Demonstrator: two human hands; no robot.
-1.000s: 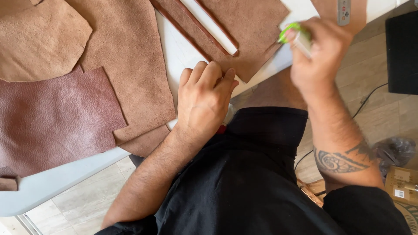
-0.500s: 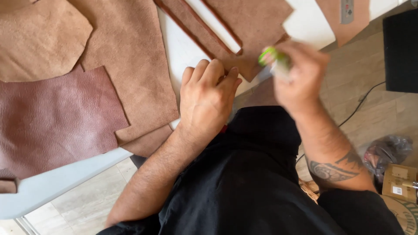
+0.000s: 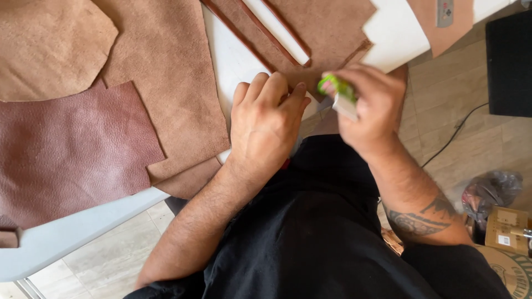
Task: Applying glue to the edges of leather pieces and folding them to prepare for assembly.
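Left hand (image 3: pixel 266 124): palm down, fingers together and slightly curled, pressing the near corner of a tan leather piece (image 3: pixel 327 33) flat against the bench (image 3: pixel 238 61).
Right hand (image 3: pixel 368 108): closed around a green-and-white cutter (image 3: pixel 338 94) – the tip sits just beside the left fingertips at the edge of the tan piece; the blade itself is too blurred to make out.
Leather in hand: lies across the top of the bench, notched along its right edge, its near corner under the left hand.
Cut strips (image 3: pixel 260 33): narrow brown lengths lying on and beside the tan piece, already separate from it.
Progress, as judged: several strips are cut – the main piece remains largely whole, and the cutter is at its near edge, so more trimming appears left.
Large suede hide (image 3: pixel 166 77): spread left of the hands, a lighter rounded piece (image 3: pixel 50 44) on top of it.
Reddish-brown grained leather (image 3: pixel 72 149): at the left, overlapping the suede's lower edge.
Off the bench: black box (image 3: pixel 509 63) and a dark cable (image 3: pixel 451 138) on the tiled floor, cardboard packages (image 3: pixel 507 232) at lower right.
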